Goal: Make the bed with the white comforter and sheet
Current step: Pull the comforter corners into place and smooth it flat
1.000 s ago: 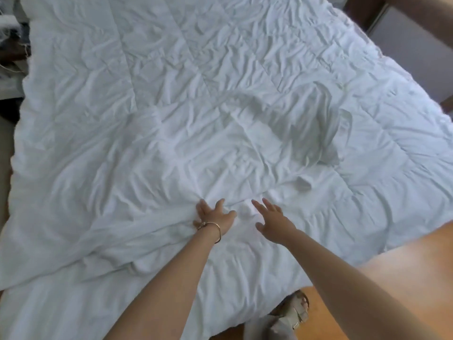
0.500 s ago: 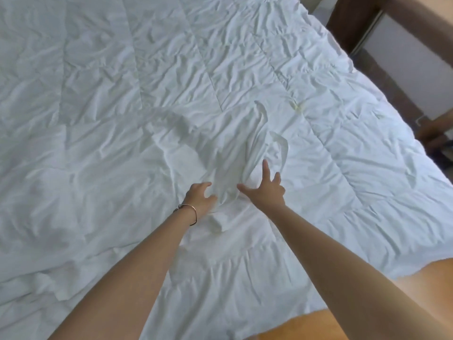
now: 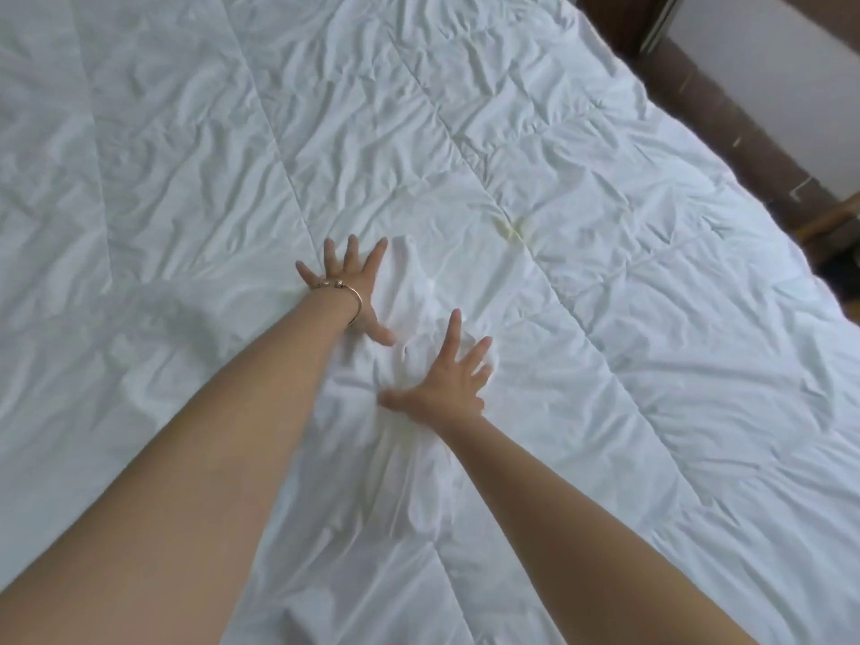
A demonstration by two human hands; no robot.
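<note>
Both hands lie flat, fingers spread, gripping nothing: the left hand and right hand press the wrinkled white quilted comforter, which covers the whole bed.

comforter: open all round | dark bed frame: bounds far-right edge

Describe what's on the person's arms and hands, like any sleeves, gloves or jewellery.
Both forearms are bare as far as the view reaches: no sleeves, no gloves. The left hand has a thin gold-coloured open cuff bracelet at the wrist, with two small rounded ball ends. The right hand and its wrist carry nothing. No rings or watch can be made out on either hand.
</note>
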